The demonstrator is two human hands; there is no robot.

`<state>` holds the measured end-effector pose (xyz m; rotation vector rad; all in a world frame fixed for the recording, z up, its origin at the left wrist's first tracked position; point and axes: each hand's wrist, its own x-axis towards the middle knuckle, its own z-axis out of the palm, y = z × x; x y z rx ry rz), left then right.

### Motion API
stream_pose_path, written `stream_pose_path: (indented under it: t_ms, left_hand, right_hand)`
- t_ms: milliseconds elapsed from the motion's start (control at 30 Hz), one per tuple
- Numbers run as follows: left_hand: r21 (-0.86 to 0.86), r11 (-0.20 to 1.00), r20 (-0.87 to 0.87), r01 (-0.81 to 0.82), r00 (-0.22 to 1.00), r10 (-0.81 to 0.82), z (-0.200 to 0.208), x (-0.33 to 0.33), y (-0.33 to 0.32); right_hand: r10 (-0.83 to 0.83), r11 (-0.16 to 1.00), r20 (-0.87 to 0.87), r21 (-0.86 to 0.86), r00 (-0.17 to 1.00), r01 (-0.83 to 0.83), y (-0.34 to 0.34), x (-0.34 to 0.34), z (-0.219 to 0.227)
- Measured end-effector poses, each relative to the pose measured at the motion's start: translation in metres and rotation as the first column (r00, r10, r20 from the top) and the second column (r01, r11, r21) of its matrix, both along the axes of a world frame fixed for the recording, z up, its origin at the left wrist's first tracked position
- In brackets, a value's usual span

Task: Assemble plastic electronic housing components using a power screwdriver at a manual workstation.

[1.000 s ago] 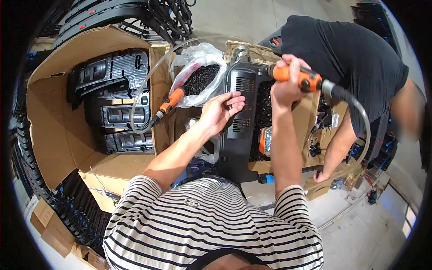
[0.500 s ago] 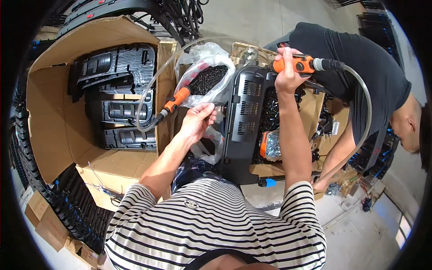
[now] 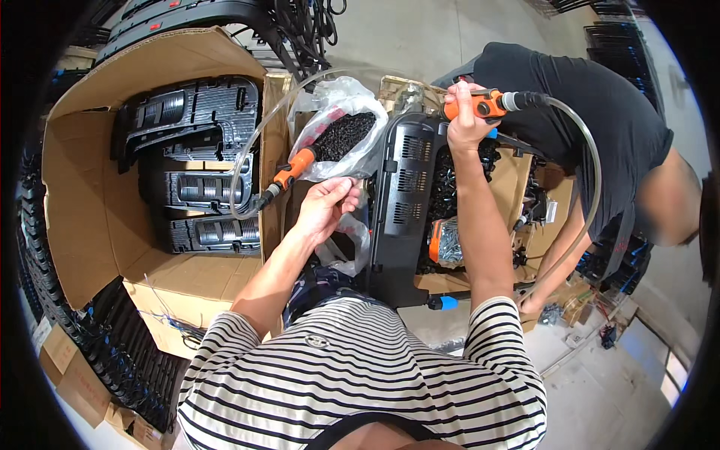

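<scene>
My right hand (image 3: 466, 124) is wrapped around an orange air screwdriver (image 3: 484, 106), lifted past the far right corner of a long black plastic panel (image 3: 392, 244). A clear hose (image 3: 596, 165) curves from the tool's right end toward me. At the panel's left side, the fingers of my left hand (image 3: 324, 210) are pinched together; what they hold, if anything, is hidden. A second orange air tool (image 3: 295, 169) rests by a clear plastic bag (image 3: 360, 96) full of small black parts, just beyond that hand.
On the left stands an open cardboard box (image 3: 86, 172) with ribbed black plastic covers (image 3: 214, 187). Right of the panel lie loose black parts (image 3: 442, 180) and an orange container of screws (image 3: 448, 241). A co-worker (image 3: 570, 97) bends over at the right, arm reaching down.
My right hand and its screwdriver have shifted slightly left, toward the panel. My left hand stays pinched at about the same spot. The co-worker's upper body has moved a little.
</scene>
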<state>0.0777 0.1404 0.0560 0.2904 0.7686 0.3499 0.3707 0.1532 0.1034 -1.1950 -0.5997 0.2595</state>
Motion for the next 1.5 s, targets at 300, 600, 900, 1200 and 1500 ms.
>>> stream_pose_path:
  t_ms: [300, 600, 900, 1200, 1500]
  left_hand:
    - [0.005, 0.999, 0.088, 0.049, 0.995, -0.049, 0.004, 0.01, -0.011]
    - [0.009, 0.996, 0.111, 0.088, 0.99, -0.089, 0.017, 0.021, -0.016]
    - [-0.052, 0.992, 0.314, 0.112, 0.945, -0.09, 0.018, 0.041, -0.018]
    - [-0.06, 0.993, 0.291, 0.106, 0.953, -0.084, 0.016, 0.041, -0.028]
    - [-0.187, 0.971, 0.286, 0.152, 0.954, -0.094, 0.01, 0.045, -0.025]
  right_hand:
    - [0.0, 1.0, 0.042, -0.03, 0.999, 0.001, 0.002, -0.011, 0.006]
    - [-0.036, 0.999, -0.036, -0.01, 0.999, 0.036, -0.016, -0.024, 0.036]
    - [0.245, 0.968, -0.254, 0.116, 0.936, -0.222, -0.105, -0.11, 0.087]
    - [0.182, 0.981, -0.328, 0.128, 0.927, -0.147, -0.117, -0.113, 0.086]
    - [0.048, 0.981, -0.348, 0.192, 0.936, 0.021, -0.088, -0.121, 0.063]
